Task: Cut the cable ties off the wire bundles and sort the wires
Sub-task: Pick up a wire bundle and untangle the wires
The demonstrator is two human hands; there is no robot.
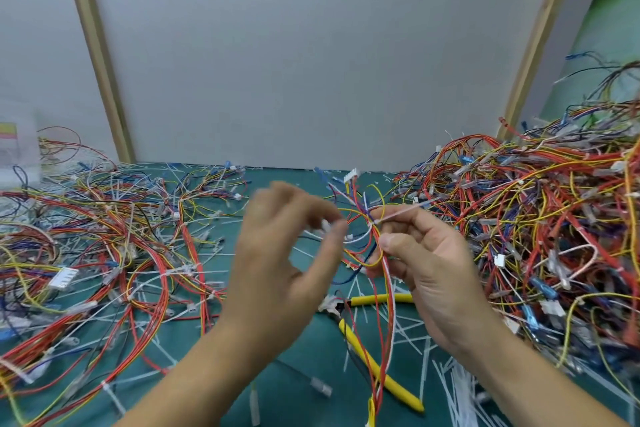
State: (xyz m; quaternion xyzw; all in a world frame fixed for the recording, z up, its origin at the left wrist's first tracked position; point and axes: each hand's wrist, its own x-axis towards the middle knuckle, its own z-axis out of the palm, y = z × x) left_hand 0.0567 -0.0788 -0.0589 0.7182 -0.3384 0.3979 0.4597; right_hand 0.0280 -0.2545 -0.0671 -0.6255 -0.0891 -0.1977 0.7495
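On green surface point(311, 367), tangled multicoloured wire heap point(554, 218) at its right; small looped bundle of thin red, yellow and blue wires point(375, 236) held up at centre.
Fingers point(394, 241) of right hand point(440, 277) clamped on bundle by its white cable tie point(401, 212); left hand point(277, 253) blurred, grip cannot tell. Below lie yellow-handled cutters point(398, 384). Judged light, limp, springy: grip at the tie.

My left hand point(277, 253) and right hand point(433, 270) are bare, and so are both forearms. The thumbnail on my right is trimmed short.
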